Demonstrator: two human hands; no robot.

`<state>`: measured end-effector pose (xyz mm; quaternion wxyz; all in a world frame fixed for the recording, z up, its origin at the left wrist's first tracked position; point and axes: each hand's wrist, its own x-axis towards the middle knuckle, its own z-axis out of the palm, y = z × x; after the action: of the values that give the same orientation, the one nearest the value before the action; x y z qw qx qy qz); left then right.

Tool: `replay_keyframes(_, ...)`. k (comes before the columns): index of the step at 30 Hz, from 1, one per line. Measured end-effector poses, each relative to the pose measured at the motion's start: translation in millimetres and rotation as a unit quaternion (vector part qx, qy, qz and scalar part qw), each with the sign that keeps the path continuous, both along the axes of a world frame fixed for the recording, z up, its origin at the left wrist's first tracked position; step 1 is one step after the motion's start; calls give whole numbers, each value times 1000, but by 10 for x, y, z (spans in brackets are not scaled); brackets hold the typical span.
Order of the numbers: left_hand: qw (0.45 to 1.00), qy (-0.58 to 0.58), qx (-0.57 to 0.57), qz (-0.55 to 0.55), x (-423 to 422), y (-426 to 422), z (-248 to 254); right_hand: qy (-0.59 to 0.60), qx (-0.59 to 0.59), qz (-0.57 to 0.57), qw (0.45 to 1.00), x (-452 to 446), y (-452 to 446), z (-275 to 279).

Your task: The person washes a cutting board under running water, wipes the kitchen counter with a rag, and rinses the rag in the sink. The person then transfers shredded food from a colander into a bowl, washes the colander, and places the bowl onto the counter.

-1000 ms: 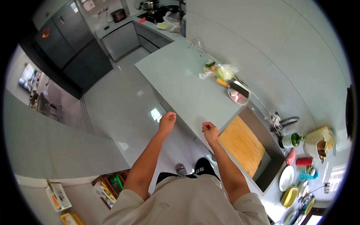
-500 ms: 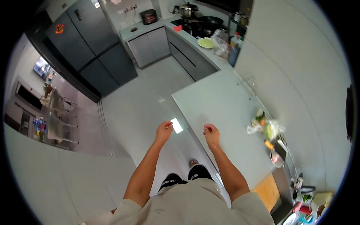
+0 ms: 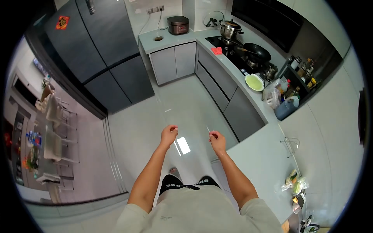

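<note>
Right grip [image 3: 218,143] now over floor [image 3: 142,126] instead of counter [image 3: 248,165], stove [image 3: 232,54] closer, wooden board [image 3: 285,226] nearly offscreen

1. I see the worktop [image 3: 252,169] as plain, pale grey-green.
2. On my feed the shirt [image 3: 190,213] is light beige, and the shorts [image 3: 171,181] are black with white lettering.
3. I read the fridge [image 3: 112,35] as dark blue-grey, its ornament [image 3: 62,22] red with a gold-and-dark pattern.
4. The cabinets [image 3: 217,72] look mid-grey to me, the floor [image 3: 155,116] pale grey.
5. I pick out a pale-green bowl [image 3: 254,82] with a whitish rim, a coral-red cloth [image 3: 217,51] and a black pan [image 3: 257,51].
6. The big bottle [image 3: 285,109] shows me dull blue.
</note>
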<state>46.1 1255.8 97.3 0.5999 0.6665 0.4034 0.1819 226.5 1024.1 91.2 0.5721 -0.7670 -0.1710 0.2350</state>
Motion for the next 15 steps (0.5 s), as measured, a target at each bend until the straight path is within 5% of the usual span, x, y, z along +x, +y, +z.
replay_keyframes(5,1000,-23,3,-19,894,1397,294,-3,12,-28,1000,560,1138,39)
replay_keyframes(15,993,13,0,-114,3214,3613,-51,-30,-23,-94,995,2751,3343,-508)
